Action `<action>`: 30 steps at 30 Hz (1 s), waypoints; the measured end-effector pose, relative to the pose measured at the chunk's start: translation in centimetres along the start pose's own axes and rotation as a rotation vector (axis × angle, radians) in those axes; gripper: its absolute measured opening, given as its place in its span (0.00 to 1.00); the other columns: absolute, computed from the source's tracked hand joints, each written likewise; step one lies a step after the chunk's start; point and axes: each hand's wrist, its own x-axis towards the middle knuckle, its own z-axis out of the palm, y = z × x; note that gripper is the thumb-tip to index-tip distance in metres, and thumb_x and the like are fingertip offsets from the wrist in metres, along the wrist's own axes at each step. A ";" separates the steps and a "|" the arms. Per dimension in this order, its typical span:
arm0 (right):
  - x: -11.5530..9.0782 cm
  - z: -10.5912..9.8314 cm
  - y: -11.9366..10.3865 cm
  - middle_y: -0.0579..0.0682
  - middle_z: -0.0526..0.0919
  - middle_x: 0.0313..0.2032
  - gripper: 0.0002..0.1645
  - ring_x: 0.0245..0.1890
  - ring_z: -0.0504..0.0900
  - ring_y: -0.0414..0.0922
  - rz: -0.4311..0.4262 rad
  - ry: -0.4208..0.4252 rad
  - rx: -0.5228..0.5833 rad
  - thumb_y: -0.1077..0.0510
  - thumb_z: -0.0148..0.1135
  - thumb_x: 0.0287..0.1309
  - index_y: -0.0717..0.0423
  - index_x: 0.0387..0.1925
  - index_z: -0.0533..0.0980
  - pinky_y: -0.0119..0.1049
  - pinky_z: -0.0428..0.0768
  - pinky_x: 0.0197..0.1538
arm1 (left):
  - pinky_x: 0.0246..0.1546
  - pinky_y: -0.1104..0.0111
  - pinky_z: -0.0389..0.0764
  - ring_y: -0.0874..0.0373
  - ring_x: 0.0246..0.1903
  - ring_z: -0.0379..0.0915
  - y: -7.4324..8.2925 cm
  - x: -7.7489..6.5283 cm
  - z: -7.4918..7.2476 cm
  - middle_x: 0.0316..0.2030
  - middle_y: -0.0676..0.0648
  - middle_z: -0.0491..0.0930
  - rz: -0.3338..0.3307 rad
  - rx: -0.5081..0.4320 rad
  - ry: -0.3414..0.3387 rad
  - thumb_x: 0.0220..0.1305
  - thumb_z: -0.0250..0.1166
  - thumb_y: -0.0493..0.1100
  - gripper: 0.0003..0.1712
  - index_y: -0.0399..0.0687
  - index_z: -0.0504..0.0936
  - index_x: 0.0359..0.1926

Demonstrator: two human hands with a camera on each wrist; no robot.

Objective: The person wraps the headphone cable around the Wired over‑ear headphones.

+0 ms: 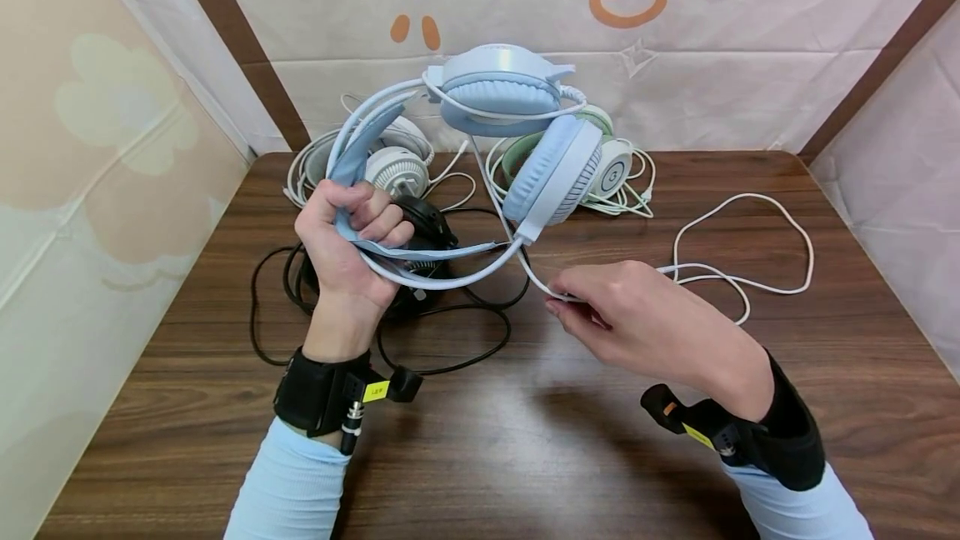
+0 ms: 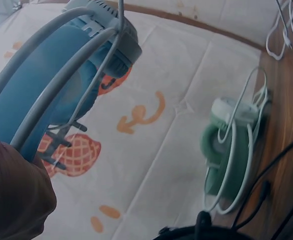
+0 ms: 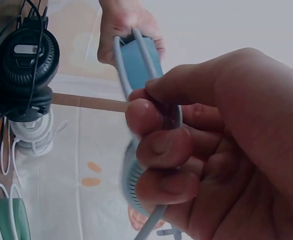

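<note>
Head view — blue headphones (image 1: 558, 169) in left hand (image 1: 343, 242), fingers (image 1: 381, 219) round the band (image 1: 357, 153) — cable (image 1: 534, 279) in pinch of right hand (image 1: 648, 327).

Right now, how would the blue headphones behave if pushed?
The blue headphones would probably twist, as the left hand grips only their headband. The cord looks floppy, looping loosely. The wrinkled ear cushions would likely squash softly.

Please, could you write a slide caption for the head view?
Left hand grips light-blue headphones by the headband; right hand pinches a pale cable above a wood-grain table.
</note>
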 end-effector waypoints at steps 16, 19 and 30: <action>-0.7 -0.8 0.1 0.35 0.77 0.26 0.10 0.24 0.72 0.27 -0.106 0.093 -0.087 0.66 0.68 0.54 0.48 0.33 0.80 0.24 0.72 0.27 | 0.20 0.72 0.41 0.63 0.14 0.39 -0.7 -0.4 0.7 0.18 0.54 0.43 0.101 0.467 -0.051 0.58 0.42 0.31 0.16 0.51 0.49 0.20; -0.9 -1.1 0.0 0.35 0.79 0.28 0.13 0.24 0.73 0.28 -0.120 0.106 -0.101 0.67 0.70 0.52 0.47 0.35 0.80 0.25 0.72 0.27 | 0.19 0.70 0.42 0.61 0.15 0.39 -1.0 -0.6 0.8 0.17 0.52 0.45 0.091 0.549 -0.070 0.58 0.46 0.29 0.16 0.49 0.55 0.19; -1.2 -2.1 -0.2 0.37 0.79 0.31 0.15 0.24 0.74 0.29 -0.176 0.152 -0.052 0.66 0.74 0.49 0.47 0.38 0.83 0.22 0.72 0.28 | 0.20 0.72 0.58 0.59 0.14 0.47 -1.5 -1.5 1.7 0.12 0.54 0.52 -0.020 0.933 -0.146 0.52 0.59 0.30 0.14 0.46 0.64 0.19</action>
